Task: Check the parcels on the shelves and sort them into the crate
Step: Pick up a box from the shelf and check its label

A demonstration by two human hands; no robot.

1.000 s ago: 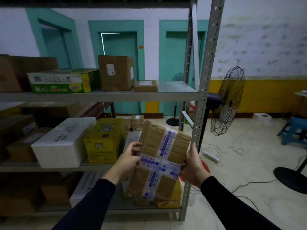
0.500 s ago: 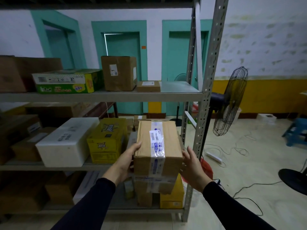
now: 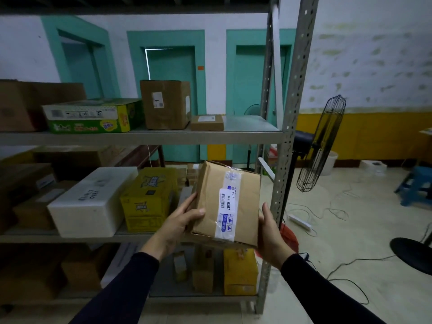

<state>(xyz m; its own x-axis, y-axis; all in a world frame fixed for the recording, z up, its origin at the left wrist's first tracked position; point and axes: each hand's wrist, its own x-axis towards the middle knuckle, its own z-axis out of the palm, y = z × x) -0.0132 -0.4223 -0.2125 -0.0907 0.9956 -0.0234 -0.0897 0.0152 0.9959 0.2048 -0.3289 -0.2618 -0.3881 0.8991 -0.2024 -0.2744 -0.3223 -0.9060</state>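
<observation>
I hold a brown cardboard parcel (image 3: 210, 202) in front of the metal shelf rack (image 3: 289, 127). A strip of blue-printed tape and a white barcode label run down its facing side. My left hand (image 3: 182, 220) grips its left edge, thumb on the front. Its right edge rests in my right hand (image 3: 268, 230). The parcel is tilted, top leaning to the right. No crate is visible.
The upper shelf carries a green and yellow carton (image 3: 93, 115), a tall brown box (image 3: 166, 104) and a flat parcel (image 3: 207, 122). A white foam box (image 3: 91, 202) and yellow carton (image 3: 149, 197) sit on the middle shelf. A standing fan (image 3: 320, 143), cables and blue stool (image 3: 416, 183) stand at right.
I have turned the parcel over in both hands: first the cross-taped side faced me, then a plain taped side, now the side with the barcode label.
</observation>
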